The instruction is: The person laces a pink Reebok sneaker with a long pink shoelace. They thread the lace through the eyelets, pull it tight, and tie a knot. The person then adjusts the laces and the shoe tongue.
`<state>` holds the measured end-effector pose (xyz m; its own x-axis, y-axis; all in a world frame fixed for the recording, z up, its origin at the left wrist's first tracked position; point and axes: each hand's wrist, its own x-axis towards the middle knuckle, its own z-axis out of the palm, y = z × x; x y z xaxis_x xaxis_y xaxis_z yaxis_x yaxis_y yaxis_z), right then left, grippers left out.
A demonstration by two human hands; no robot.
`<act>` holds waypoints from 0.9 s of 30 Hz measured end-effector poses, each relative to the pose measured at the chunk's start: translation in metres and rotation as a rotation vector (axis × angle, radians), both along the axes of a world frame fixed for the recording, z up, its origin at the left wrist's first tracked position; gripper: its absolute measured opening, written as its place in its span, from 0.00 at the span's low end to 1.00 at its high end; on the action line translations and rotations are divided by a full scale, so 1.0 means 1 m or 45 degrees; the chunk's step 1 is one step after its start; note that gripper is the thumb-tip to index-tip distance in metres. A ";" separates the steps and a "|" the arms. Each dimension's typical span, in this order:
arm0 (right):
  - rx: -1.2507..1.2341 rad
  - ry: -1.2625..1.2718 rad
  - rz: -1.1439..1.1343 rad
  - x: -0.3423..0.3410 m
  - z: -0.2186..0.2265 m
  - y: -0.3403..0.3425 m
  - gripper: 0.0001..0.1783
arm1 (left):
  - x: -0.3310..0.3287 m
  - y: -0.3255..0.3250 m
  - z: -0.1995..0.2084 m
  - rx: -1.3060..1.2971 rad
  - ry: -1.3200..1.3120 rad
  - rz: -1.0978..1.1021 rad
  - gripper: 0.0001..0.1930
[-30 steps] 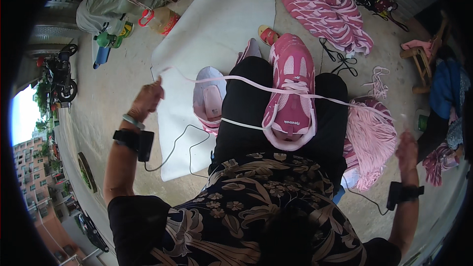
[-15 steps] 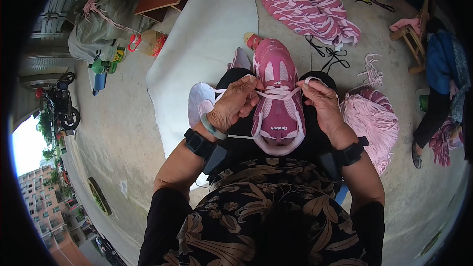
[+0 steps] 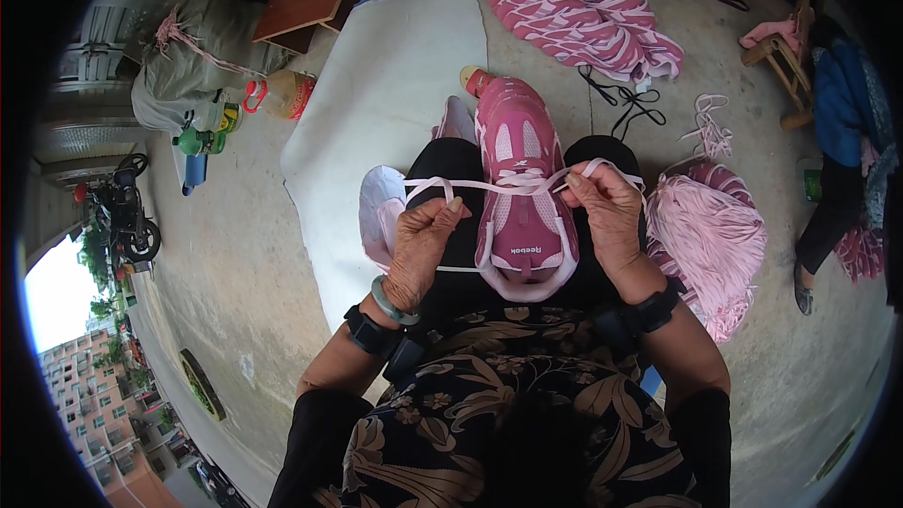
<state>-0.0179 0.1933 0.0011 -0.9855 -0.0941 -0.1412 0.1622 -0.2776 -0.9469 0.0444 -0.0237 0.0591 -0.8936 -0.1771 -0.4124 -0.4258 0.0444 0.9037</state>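
A pink sneaker (image 3: 519,136) rests between my knees, its heel toward me. A pale pink shoelace (image 3: 470,185) crosses its tongue and runs out to both sides. My left hand (image 3: 423,237), left of the shoe, pinches a hanging part of this lace between thumb and fingertip. At the shoe's right edge, my right hand (image 3: 607,214) pinches the lace close to the eyelets, with a loop draped over its fingers. Beside my left knee lies a whitish curved piece (image 3: 378,214), partly hidden by my leg.
A white sheet (image 3: 376,66) covers the ground ahead. Pink bundles (image 3: 588,14) lie at the far right, and a heap of pale pink laces (image 3: 710,235) sits beside my right knee. Bottles (image 3: 282,94) and a brown wooden stool (image 3: 306,5) stand far left. Another person (image 3: 837,141) is at the right.
My left hand has moved left and toward me, away from the shoe's tongue. The lace now stretches long across to the left. My right hand stays near the eyelets.
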 end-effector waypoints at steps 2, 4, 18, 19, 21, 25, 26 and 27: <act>0.026 0.074 0.014 0.002 -0.005 0.002 0.04 | 0.000 -0.005 -0.003 0.178 -0.119 0.032 0.11; 0.065 0.117 0.031 0.002 -0.006 0.002 0.04 | -0.001 -0.003 -0.007 0.313 -0.104 0.095 0.09; 0.972 0.910 0.333 -0.013 0.012 -0.006 0.15 | -0.020 0.021 -0.020 0.214 0.128 0.054 0.05; 0.955 0.891 0.275 -0.012 0.011 -0.009 0.12 | -0.021 0.020 -0.027 0.190 0.155 0.037 0.06; 0.892 0.588 0.285 -0.007 0.010 -0.007 0.12 | -0.023 0.021 -0.034 0.087 0.223 0.042 0.06; 0.895 0.554 0.238 -0.003 0.012 0.000 0.14 | -0.027 0.020 -0.041 0.040 0.253 0.094 0.07; 0.914 0.620 0.236 0.000 0.016 0.001 0.14 | -0.027 0.020 -0.044 -0.006 0.286 0.059 0.08; 0.943 0.548 0.310 0.005 0.027 -0.001 0.14 | -0.026 0.021 -0.048 -0.048 0.319 0.024 0.09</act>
